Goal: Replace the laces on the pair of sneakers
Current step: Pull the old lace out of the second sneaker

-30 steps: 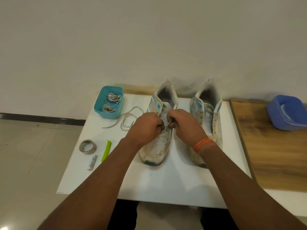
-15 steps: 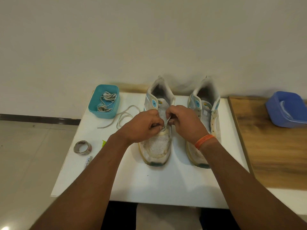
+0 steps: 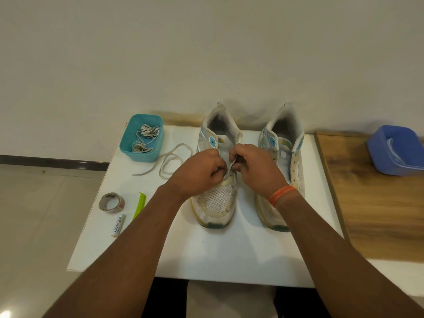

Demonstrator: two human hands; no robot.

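Note:
Two worn white sneakers with blue accents stand side by side on the white table point(image 3: 206, 255), toes toward me. My left hand point(image 3: 199, 171) and my right hand point(image 3: 254, 166) meet over the lace area of the left sneaker point(image 3: 215, 203). Both hands pinch a pale lace point(image 3: 230, 167) between their fingertips at the lower eyelets. The rest of that lace trails in loops point(image 3: 169, 159) onto the table to the left. The right sneaker point(image 3: 296, 161) has no lace in its eyelets.
A teal tub point(image 3: 128, 143) at the back left holds bundled laces. A tape roll point(image 3: 111, 201), a green clip point(image 3: 139, 204) and a battery point(image 3: 119, 224) lie near the left edge. A blue tub point(image 3: 376, 145) sits on the wooden surface at right.
My hands stay on the left sneaker's lace with only small finger movement. The camera shifted a little, so the table sits slightly differently in frame.

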